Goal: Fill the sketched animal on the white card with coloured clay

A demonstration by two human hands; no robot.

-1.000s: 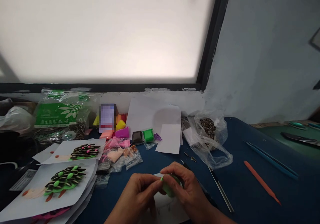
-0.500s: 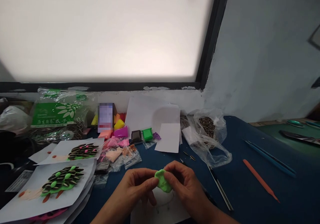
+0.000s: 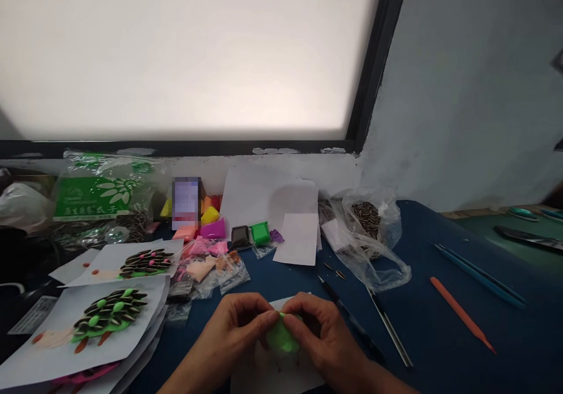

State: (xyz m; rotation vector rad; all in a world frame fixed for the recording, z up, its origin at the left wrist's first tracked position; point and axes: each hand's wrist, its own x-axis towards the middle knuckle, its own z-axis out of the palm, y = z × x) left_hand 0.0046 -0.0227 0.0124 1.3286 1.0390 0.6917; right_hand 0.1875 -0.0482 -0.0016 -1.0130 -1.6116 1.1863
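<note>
A flattened lump of light green modelling clay [image 3: 282,336] is pinched between the thumbs and fingers of both hands. My left hand [image 3: 246,318] grips its upper left edge, and my right hand [image 3: 316,323] its upper right edge. The two thumbs nearly meet at the top of the clay. Just beneath lies a white sheet of paper [image 3: 250,373] with faint drawn lines, mostly hidden by the clay and hands. A dark pen [image 3: 347,315] rests to the right of the sheet, partly behind my right hand.
Finished hedgehog pictures [image 3: 109,312] of clay and seeds are stacked at left. Clay packets [image 3: 213,230] and a bag of seeds [image 3: 367,218] stand along the back. A metal rod [image 3: 391,329], an orange clay tool [image 3: 461,315] and blue tweezers [image 3: 477,274] lie at right.
The clay looks wider and thinner and hangs lower over the paper. Both thumbs have moved closer together at its top edge.
</note>
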